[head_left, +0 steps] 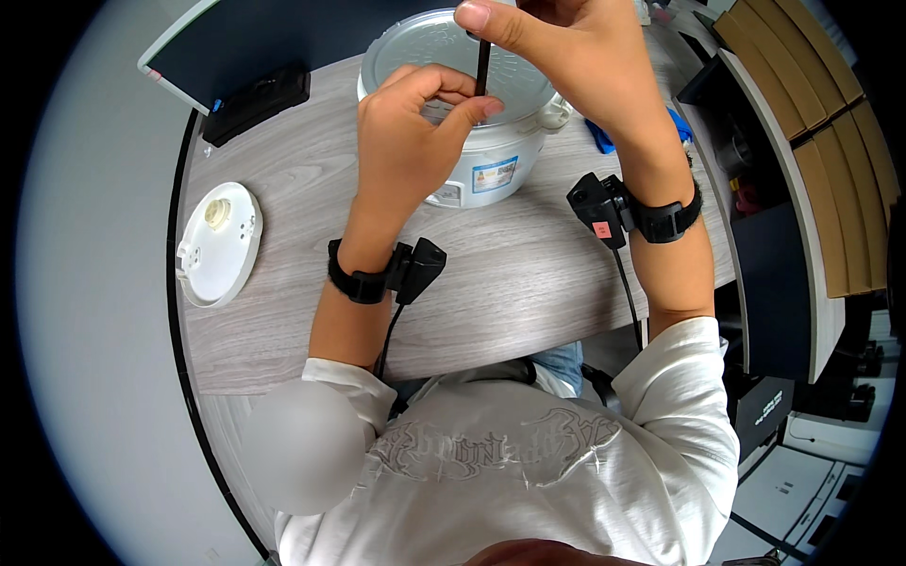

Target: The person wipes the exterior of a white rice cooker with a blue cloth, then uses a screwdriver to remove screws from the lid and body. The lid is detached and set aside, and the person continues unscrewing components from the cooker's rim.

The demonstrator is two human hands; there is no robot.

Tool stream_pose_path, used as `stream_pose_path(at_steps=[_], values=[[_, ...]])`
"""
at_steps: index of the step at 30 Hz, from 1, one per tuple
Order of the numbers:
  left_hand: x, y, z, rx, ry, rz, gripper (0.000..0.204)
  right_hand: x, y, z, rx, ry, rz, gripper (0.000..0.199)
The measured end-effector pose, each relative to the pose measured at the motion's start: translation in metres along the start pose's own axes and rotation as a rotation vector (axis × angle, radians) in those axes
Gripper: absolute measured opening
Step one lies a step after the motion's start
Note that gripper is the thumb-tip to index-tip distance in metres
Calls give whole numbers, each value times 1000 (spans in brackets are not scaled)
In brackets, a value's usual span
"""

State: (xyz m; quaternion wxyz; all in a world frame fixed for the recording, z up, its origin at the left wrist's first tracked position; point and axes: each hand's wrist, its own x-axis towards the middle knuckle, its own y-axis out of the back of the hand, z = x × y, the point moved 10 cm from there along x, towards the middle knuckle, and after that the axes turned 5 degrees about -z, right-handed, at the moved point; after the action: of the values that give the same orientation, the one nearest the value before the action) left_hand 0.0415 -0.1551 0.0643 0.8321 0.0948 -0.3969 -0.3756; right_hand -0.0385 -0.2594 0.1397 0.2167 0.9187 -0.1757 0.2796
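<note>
Two hands meet over a white cooker [491, 160] that stands upside down at the far middle of a grey wood-grain desk [528, 283]. Between them is a thin black rod [482, 68] — its long axis runs near vertical in the view, upper end at the right hand, lower end down toward the cooker's ribbed metal base. What kind of tool it is cannot be told; most of its length is hidden.

Right hand [566, 57]: closed round the rod's upper part, thumb pressed flat along the top, fingers curled behind. Left hand [411, 132]: fingers curled, thumb and forefinger pinched together on the rod's lower part, just above the base. Both grips are tight, no gap showing.

Each wrist carries a black strap with a small black box (cables trail from both toward the body).

Other items noted:
- Round white plate [219, 243] with a pale centre knob, flat at the desk's left edge, well apart from the cooker.
- Black flat device [257, 102] at the far left corner, beside a dark panel.
- Blue object [604, 137] right of the cooker, partly hidden behind the right forearm.
- Brown cabinet fronts [812, 113] at the right — off the desk.

The person wears a white printed long-sleeved top.
</note>
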Motion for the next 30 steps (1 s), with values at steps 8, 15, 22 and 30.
stream_pose_path(at_steps=[8,15,22,30], values=[[2,-6,-4,-101,4,-122,19,5,-3,22,565,7,10,40],[0,-3,-1,-47,-1,-54,13,5,-2,11,192,-109,-11,38],[0,-3,10,15,-95,-101,22,3,8,8,222,-22,45,40],[-1,-9,8,14,-73,-233,34,4,3,6,440,-46,80,43]])
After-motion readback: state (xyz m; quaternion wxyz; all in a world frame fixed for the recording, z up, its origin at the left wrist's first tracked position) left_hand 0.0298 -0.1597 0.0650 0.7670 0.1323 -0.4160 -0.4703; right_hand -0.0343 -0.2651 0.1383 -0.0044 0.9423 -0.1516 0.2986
